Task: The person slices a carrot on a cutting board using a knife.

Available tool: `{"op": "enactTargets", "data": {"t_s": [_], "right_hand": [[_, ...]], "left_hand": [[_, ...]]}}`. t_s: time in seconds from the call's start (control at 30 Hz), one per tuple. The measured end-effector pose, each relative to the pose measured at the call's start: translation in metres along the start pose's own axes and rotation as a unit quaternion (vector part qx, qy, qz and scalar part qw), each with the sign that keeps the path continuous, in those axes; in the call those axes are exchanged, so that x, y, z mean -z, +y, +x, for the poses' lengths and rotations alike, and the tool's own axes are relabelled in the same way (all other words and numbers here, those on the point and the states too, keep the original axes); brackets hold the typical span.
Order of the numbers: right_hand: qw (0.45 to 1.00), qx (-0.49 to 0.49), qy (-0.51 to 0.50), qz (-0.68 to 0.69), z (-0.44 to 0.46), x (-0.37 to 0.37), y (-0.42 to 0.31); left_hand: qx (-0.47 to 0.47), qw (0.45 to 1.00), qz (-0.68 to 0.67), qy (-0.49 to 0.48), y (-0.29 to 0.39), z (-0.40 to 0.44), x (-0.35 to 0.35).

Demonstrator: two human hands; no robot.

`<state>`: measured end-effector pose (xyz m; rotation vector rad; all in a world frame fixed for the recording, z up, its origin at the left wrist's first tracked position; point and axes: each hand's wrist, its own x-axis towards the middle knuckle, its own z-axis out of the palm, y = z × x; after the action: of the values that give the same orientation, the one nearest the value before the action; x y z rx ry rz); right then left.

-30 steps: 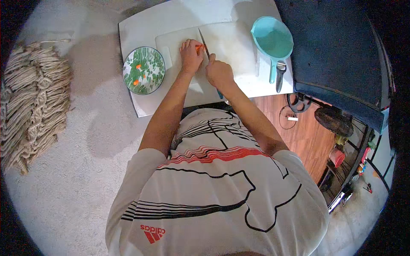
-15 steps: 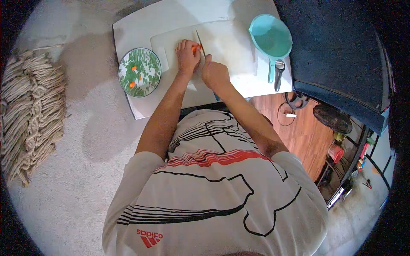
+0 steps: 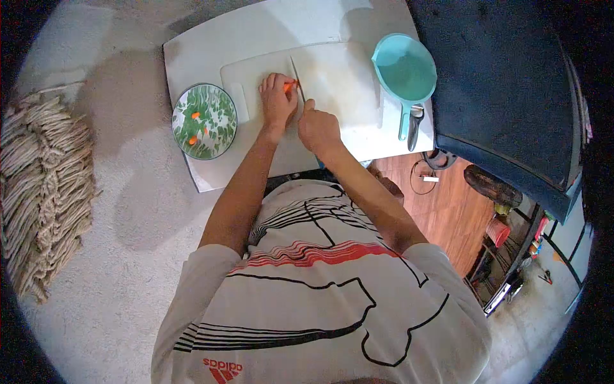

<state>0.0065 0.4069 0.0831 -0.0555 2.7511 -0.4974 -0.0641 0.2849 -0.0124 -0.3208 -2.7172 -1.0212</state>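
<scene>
My left hand (image 3: 279, 100) is closed on a small orange piece of carrot (image 3: 289, 86), pressed to the white cutting board (image 3: 348, 83). My right hand (image 3: 318, 128) grips the handle of a knife (image 3: 297, 77). Its blade points away from me and stands right beside the carrot's right end; I cannot tell whether it is cutting in. To the left, a green-and-white patterned plate (image 3: 214, 121) holds a few orange carrot pieces (image 3: 193, 139).
A teal strainer or scoop with a handle (image 3: 406, 70) lies at the right of the white table (image 3: 281, 22), with a black-handled peeler (image 3: 415, 128) beside it. A dark piece of furniture (image 3: 499, 83) borders the table's right. A macramé hanging (image 3: 48, 192) is at far left.
The whole view has shifted, so the table and hands sit slightly lower in the picture. Both hands keep their hold on the carrot and the knife.
</scene>
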Motion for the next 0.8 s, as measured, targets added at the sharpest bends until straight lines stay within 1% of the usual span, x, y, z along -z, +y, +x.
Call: {"op": "enactTargets", "data": {"t_s": [0.2,0.43,0.5,0.63,0.7,0.8], "right_hand": [[0.999,0.006,0.000,-0.036,0.002,-0.004,-0.001],[0.999,-0.002,-0.005,-0.047,0.003,-0.008,-0.003],[0.999,0.003,0.019,-0.041,0.002,-0.011,-0.002],[0.999,-0.002,0.017,-0.037,0.002,-0.010,-0.001],[0.999,0.012,0.012,-0.045,0.001,-0.008,-0.002],[0.999,0.003,0.012,-0.036,0.002,-0.007,-0.003]], "left_hand": [[0.000,1.000,0.003,0.007,-0.002,0.000,-0.002],[-0.001,1.000,0.006,0.011,0.004,0.001,0.002],[0.004,1.000,0.008,0.008,0.004,0.001,0.001],[-0.002,1.000,0.017,0.011,0.004,0.000,0.002],[0.003,1.000,0.009,0.004,0.004,0.000,0.002],[0.016,1.000,0.005,-0.013,0.004,0.000,0.003]]}}
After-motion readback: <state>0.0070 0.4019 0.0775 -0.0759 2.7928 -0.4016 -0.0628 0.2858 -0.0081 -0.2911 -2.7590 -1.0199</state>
